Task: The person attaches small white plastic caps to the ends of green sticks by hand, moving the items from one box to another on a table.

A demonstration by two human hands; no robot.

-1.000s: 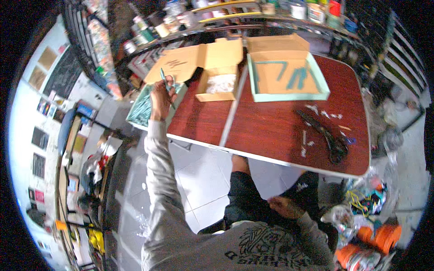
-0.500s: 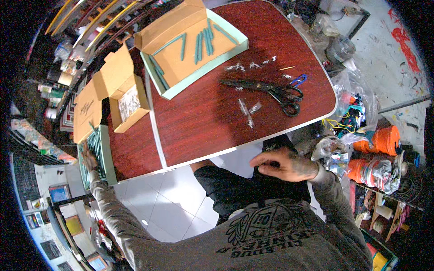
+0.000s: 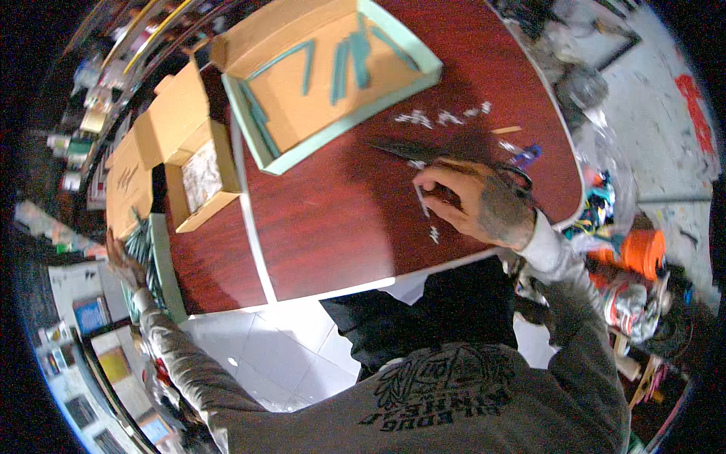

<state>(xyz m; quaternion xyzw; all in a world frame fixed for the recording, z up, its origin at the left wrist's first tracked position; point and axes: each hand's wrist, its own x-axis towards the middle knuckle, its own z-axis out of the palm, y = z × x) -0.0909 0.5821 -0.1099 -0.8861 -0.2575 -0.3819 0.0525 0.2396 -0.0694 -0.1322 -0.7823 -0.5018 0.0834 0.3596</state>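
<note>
My left hand [image 3: 127,266] lies along the outer side of a narrow pale-green box [image 3: 172,280] at the table's left end. Its fingers look stretched out beside the many thin dark-green sticks [image 3: 141,248] in that box; blur hides fine detail. My right hand [image 3: 480,200] hovers over the table with loosely curled fingers, a gap between thumb and forefinger, and nothing visible held. Beneath it lie black scissors [image 3: 404,150], their handles mostly covered. A clear plastic strip [image 3: 433,234] is close to the thumb, and small whitish pieces [image 3: 420,117] lie farther back.
A larger green-rimmed carton [image 3: 302,155] with several green sticks stands at the back. Left of it is an open brown box [image 3: 215,208] with whitish contents. A blue clip-like item [image 3: 527,156] and a thin wooden stick [image 3: 507,130] lie on the red-brown table [image 3: 325,250].
My right hand has moved from over my lap, forward and up above the scissors. My left hand stays at the left box, shifted slightly outward. The view has shifted a little.
</note>
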